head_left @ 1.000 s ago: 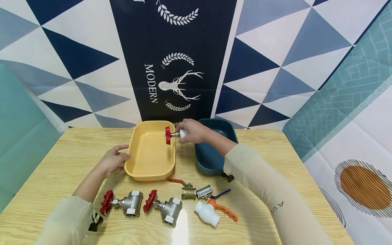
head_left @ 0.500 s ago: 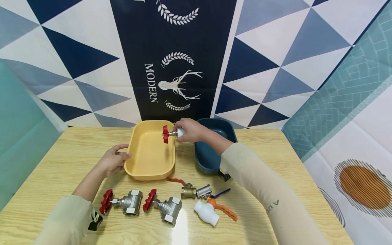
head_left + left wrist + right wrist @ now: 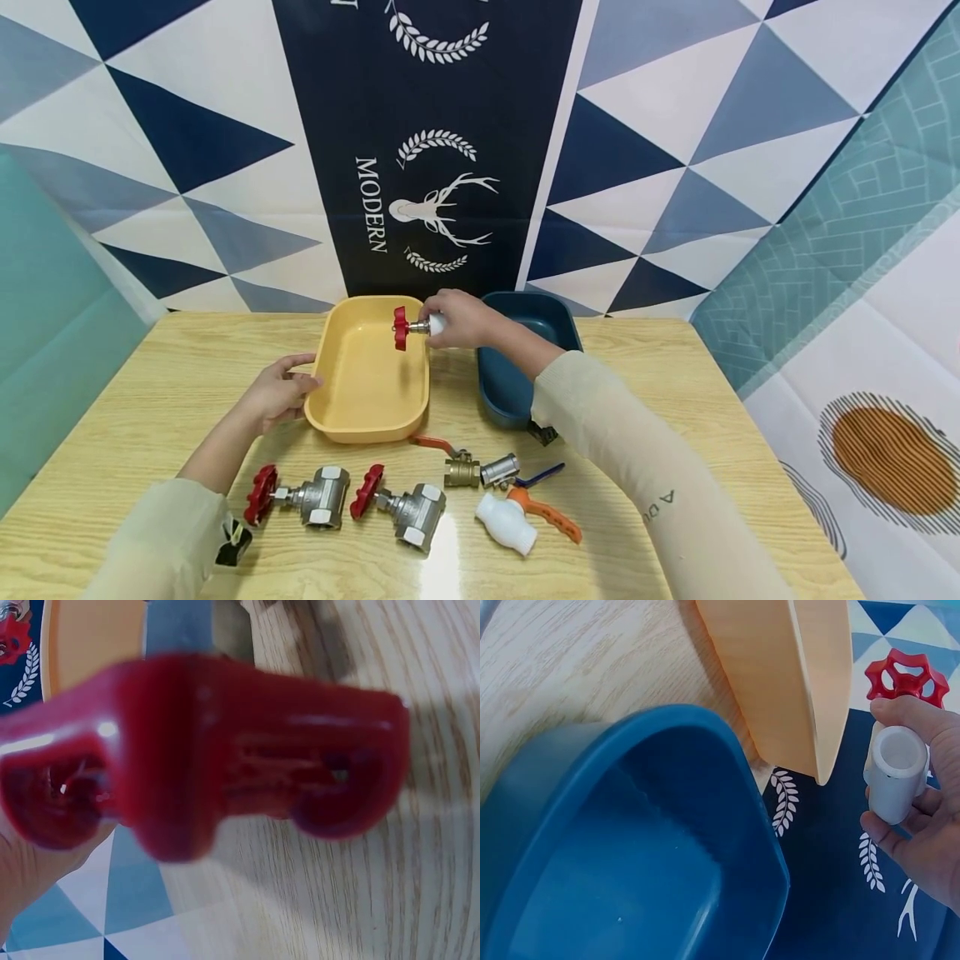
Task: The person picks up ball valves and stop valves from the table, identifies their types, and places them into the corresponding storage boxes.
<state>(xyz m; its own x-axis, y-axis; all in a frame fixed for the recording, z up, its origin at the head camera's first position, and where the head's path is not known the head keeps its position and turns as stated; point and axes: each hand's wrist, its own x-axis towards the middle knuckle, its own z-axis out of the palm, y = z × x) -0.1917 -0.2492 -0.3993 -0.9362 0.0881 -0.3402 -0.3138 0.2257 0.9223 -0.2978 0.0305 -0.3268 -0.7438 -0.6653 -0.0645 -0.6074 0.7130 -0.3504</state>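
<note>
My right hand (image 3: 465, 319) grips a white gate valve (image 3: 896, 776) with a red handwheel (image 3: 401, 328). In the head view the handwheel points left, over the yellow tray (image 3: 367, 436); in the right wrist view the white body's open end shows between thumb and fingers. At the tray's left rim, my left hand (image 3: 279, 393) holds the edge, thumb tip over it. Two metal gate valves with red handwheels, a left one (image 3: 324, 498) and a right one (image 3: 420, 515), lie in front. A red handwheel (image 3: 195, 750) fills much of the left wrist view.
Right of the yellow tray stands a dark blue tray (image 3: 491, 400), under my right forearm. Nearer on the wooden table lie a brass ball valve (image 3: 462, 472), a steel ball valve with a blue lever (image 3: 500, 471) and a white ball valve (image 3: 507, 523) with an orange handle.
My right hand has shifted slightly left with the white gate valve, bringing its handwheel farther over the yellow tray. The left hand stays at the rim.
</note>
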